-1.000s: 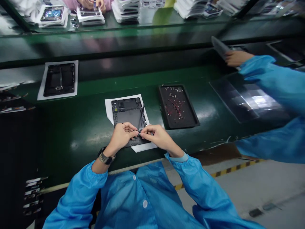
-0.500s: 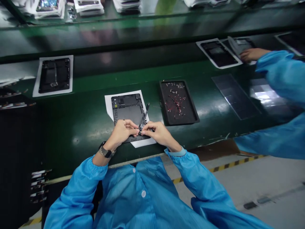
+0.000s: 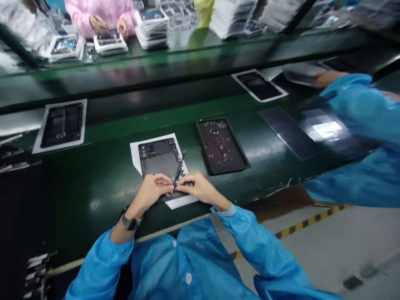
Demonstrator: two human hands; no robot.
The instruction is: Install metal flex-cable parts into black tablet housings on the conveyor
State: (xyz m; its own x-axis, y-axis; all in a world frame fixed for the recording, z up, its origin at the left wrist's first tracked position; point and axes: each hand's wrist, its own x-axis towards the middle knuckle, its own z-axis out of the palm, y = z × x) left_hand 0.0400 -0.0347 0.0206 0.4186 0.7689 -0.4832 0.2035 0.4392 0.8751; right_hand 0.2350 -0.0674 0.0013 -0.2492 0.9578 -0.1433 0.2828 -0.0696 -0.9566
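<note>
A black tablet back housing lies on a white sheet in front of me. Over its lower right part, my left hand and my right hand meet, fingertips pinched on the small end of a dark flat flex cable. The cable's free length points up and to the right across the housing's edge. What exactly sits between the fingertips is too small to make out. To the right stands a black tray holding small parts and red wires.
Another housing on white paper lies at left, and one at back right. A clear plastic sheet lies to the right, near a co-worker's blue sleeve. Across the bench, a person in pink handles a part beside stacks.
The view has tilted up, showing the person in pink opposite. My hands still pinch the cable's end over the housing. The co-worker at right moves a pale sheet.
</note>
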